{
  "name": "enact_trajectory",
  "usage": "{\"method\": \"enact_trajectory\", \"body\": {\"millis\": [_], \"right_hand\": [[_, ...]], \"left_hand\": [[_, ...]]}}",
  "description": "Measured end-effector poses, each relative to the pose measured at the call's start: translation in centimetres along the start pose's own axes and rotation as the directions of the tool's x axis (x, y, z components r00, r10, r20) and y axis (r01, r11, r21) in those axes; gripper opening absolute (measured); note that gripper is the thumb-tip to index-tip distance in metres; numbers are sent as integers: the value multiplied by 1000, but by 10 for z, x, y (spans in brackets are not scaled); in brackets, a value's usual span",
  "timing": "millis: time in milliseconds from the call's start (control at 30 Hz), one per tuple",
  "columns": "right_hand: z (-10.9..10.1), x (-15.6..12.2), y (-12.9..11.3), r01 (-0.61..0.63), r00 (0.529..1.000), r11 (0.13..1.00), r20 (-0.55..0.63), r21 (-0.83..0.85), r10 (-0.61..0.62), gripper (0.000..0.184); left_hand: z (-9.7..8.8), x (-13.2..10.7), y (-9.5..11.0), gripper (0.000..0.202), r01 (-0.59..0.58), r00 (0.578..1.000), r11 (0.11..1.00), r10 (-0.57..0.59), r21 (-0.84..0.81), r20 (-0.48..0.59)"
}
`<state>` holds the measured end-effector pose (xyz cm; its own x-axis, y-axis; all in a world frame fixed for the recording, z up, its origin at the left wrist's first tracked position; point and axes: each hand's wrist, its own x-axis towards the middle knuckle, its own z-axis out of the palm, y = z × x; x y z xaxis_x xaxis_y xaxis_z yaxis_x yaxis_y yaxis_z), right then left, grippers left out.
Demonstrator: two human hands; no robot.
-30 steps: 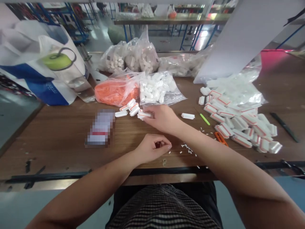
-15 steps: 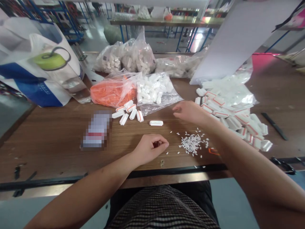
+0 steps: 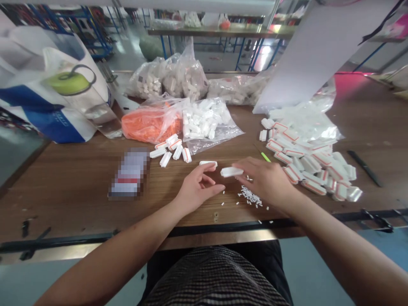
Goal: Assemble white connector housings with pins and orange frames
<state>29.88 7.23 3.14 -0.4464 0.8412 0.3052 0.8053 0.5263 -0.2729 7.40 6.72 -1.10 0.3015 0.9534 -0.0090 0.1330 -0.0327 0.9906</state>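
Note:
My right hand (image 3: pixel 264 179) pinches a white plastic piece (image 3: pixel 231 171) at its fingertips, above a heap of tiny white bits (image 3: pixel 250 197) on the wooden table (image 3: pixel 70 208). My left hand (image 3: pixel 198 187) lies open with its fingers apart, just below a second white piece (image 3: pixel 208 163). Several similar pieces (image 3: pixel 168 153) lie farther left, near a clear bag of white pieces (image 3: pixel 204 121). A large pile of white pieces with orange-red markings (image 3: pixel 307 163) spreads to the right of my right hand.
A clear bag of orange pieces (image 3: pixel 149 125) and a pixelated packet (image 3: pixel 129 174) sit on the table. A green-handled tool (image 3: pixel 265 157) and a dark blade-like strip (image 3: pixel 365 168) lie nearby. Filled bags stand behind, beside a printed shopping bag (image 3: pixel 54 76).
My right hand has moved down and left, and now holds a white piece. My left hand has uncurled and moved up towards the lone white piece.

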Motion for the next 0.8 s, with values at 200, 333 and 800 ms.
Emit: {"method": "enact_trajectory", "body": {"millis": [200,333,800], "right_hand": [[21,-25,-42,9,986,995,-162,-97,-25,18],[31,-29,-53,-3,961,999,-275,34,12,16],[50,-47,-61,260,913,951,-361,165,-188,31]], "left_hand": [[7,-13,10,50,-62,995,997,66,54,-69],[7,-26,18,28,-169,985,983,171,75,-19],[-22,-65,4,42,-539,788,569,602,621,133]]}}
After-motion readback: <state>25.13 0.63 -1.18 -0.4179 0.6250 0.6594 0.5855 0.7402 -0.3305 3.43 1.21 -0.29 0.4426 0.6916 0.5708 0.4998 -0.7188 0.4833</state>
